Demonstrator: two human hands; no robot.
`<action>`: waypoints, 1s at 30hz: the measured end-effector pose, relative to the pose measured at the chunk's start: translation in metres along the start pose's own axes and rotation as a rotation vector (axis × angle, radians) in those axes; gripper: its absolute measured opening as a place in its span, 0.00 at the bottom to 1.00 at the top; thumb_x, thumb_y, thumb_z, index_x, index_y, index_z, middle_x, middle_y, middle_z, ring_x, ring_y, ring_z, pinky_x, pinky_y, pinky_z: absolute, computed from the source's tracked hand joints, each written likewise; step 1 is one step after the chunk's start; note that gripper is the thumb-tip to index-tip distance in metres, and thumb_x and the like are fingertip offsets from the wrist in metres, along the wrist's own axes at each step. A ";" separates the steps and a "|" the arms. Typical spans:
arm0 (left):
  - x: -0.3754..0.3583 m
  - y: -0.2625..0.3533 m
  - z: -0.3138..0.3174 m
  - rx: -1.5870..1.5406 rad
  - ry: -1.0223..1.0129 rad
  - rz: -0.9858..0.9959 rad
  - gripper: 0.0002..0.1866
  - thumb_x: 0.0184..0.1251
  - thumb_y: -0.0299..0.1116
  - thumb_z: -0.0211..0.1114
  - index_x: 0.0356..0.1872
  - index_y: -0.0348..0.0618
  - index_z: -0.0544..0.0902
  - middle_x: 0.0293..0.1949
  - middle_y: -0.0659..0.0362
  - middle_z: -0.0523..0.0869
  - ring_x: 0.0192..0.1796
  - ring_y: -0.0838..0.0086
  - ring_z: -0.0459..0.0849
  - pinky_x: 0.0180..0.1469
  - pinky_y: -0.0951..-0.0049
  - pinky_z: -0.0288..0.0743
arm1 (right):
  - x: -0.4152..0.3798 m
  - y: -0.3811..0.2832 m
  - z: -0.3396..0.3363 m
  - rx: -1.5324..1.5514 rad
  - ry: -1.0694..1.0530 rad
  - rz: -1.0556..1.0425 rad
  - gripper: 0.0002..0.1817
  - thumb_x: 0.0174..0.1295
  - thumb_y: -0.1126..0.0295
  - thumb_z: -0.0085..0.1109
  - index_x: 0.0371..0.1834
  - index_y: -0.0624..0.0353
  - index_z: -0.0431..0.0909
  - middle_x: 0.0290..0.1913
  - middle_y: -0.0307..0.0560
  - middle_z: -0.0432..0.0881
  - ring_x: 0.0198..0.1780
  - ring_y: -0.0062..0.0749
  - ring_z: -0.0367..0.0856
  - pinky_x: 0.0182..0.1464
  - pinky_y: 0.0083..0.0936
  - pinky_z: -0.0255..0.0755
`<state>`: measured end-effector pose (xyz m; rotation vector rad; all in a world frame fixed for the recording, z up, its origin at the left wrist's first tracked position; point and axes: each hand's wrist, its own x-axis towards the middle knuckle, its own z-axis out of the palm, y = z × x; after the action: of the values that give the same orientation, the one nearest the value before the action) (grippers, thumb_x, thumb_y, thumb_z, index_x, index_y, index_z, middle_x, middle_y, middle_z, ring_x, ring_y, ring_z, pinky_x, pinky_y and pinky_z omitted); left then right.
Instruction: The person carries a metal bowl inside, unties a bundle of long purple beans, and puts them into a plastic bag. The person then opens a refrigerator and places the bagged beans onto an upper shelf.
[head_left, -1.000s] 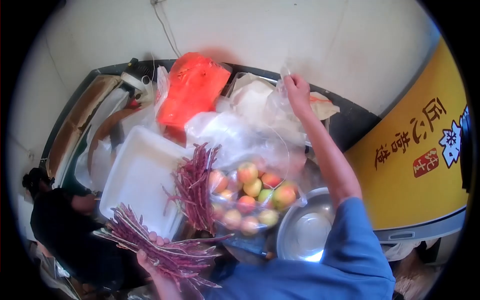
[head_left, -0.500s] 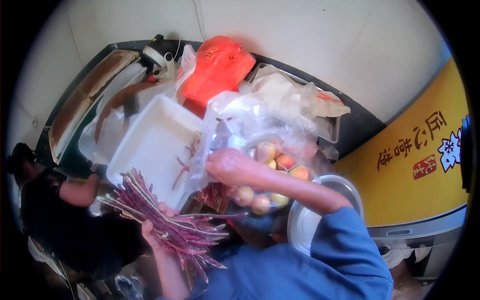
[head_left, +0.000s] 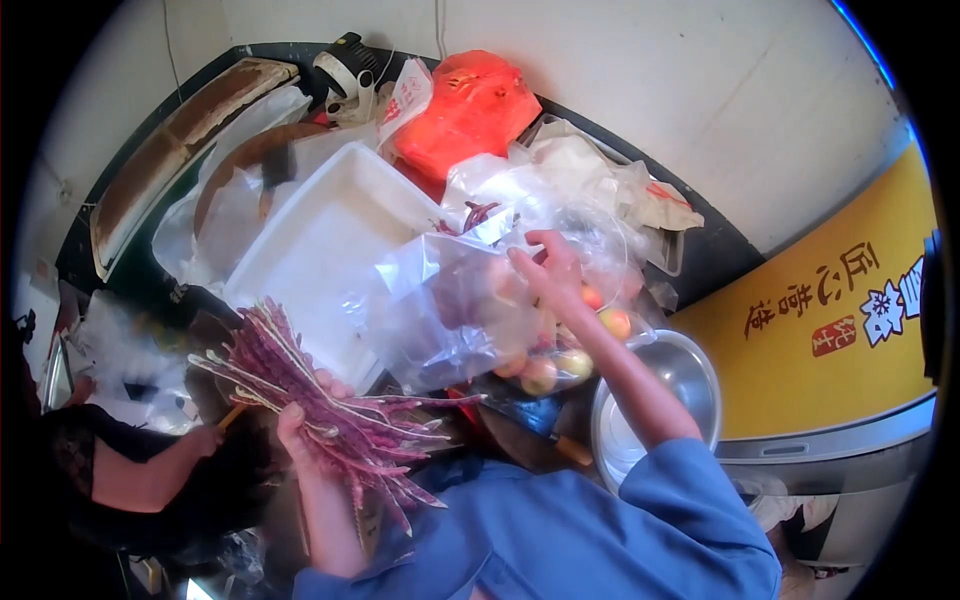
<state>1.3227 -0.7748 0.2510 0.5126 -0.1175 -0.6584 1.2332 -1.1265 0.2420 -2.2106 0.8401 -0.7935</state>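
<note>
A bunch of purple long beans (head_left: 300, 375) is gripped in my left hand (head_left: 310, 420), the pods fanning out on both sides of my fingers. My right hand (head_left: 552, 268) is raised over a clear plastic bag (head_left: 440, 310), thumb and forefinger apart, with nothing visibly pinched between them. The bag leans against the right side of a white plastic tray (head_left: 300, 235). A few dark purple pods (head_left: 478, 216) show by the bag's upper edge. Under my right forearm, another clear bag holds round yellow-red fruit (head_left: 560, 368).
A red plastic bag (head_left: 465, 110) and crumpled paper (head_left: 610, 175) lie behind. To the right stand a metal bowl (head_left: 700, 375) and a yellow freezer (head_left: 820, 320). Another person's arm (head_left: 150, 470) is at the left. A wooden-handled tool (head_left: 572, 450) lies near my body.
My right hand has come away from the clear bag's edge, moving right and up, and its fingers have spread. The bag has spread out beside the tray. My left hand still holds the beans.
</note>
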 end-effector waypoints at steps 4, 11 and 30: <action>0.004 -0.001 -0.002 -0.049 -0.043 -0.044 0.35 0.55 0.41 0.66 0.64 0.40 0.66 0.43 0.56 0.79 0.45 0.66 0.79 0.57 0.62 0.74 | 0.004 -0.004 -0.002 -0.083 -0.127 0.091 0.34 0.49 0.45 0.66 0.46 0.68 0.80 0.41 0.57 0.82 0.39 0.42 0.83 0.45 0.33 0.75; 0.006 -0.001 -0.010 0.004 -0.058 -0.044 0.34 0.54 0.40 0.66 0.63 0.40 0.67 0.44 0.56 0.78 0.46 0.66 0.78 0.56 0.62 0.74 | -0.007 -0.010 0.000 -0.048 -0.310 0.088 0.37 0.48 0.44 0.65 0.46 0.71 0.80 0.41 0.60 0.83 0.44 0.45 0.83 0.48 0.34 0.74; 0.003 -0.011 -0.004 -0.040 -0.008 -0.171 0.35 0.53 0.38 0.68 0.63 0.39 0.68 0.42 0.54 0.78 0.45 0.64 0.79 0.53 0.61 0.76 | -0.079 -0.022 -0.022 -0.302 -0.559 -0.011 0.27 0.46 0.51 0.67 0.42 0.63 0.79 0.43 0.58 0.80 0.45 0.50 0.80 0.46 0.42 0.73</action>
<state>1.3205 -0.7819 0.2417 0.4845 -0.0680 -0.8279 1.1765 -1.0640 0.2478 -2.5148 0.6923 -0.0270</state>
